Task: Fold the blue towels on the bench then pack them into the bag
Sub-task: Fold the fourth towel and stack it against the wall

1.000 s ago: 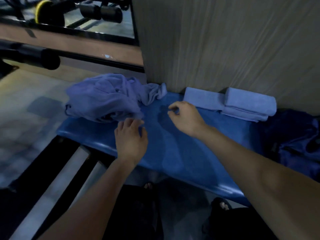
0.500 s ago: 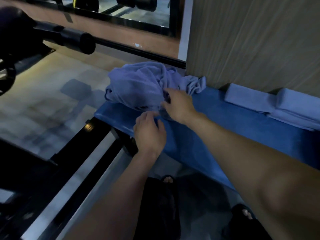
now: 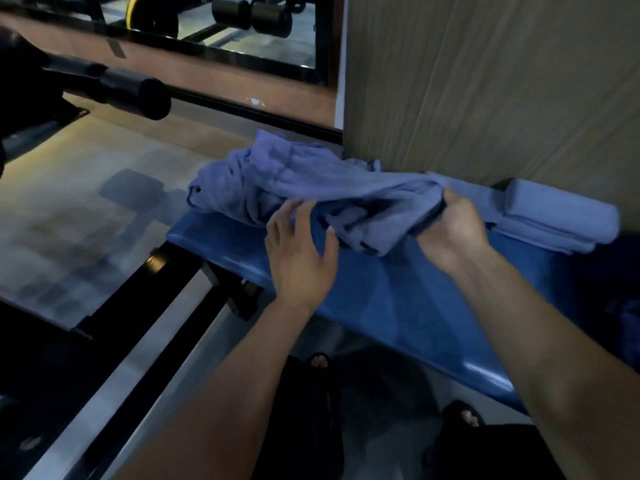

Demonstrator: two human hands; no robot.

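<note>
A crumpled blue towel [image 3: 298,181] lies in a heap at the left end of the blue padded bench [image 3: 408,303]. My right hand [image 3: 450,230] grips one bunched part of it and holds it stretched to the right above the bench. My left hand [image 3: 298,251] touches the towel's lower edge near the heap, fingers spread and reaching under the cloth. Folded blue towels [image 3: 557,216] are stacked against the wall at the right. The bag is mostly out of sight; only a dark shape shows at the right edge.
A wood-grain wall panel [image 3: 485,84] stands right behind the bench. A black padded bar [image 3: 114,88] of a gym machine juts in at the left, with a black frame [image 3: 145,299] on the floor below. My sandalled feet [image 3: 320,362] are under the bench's front edge.
My right hand reached into the crumpled towel, took hold of it and pulled part of it to the right. My left hand moved up to the towel's edge. The view shifted left.
</note>
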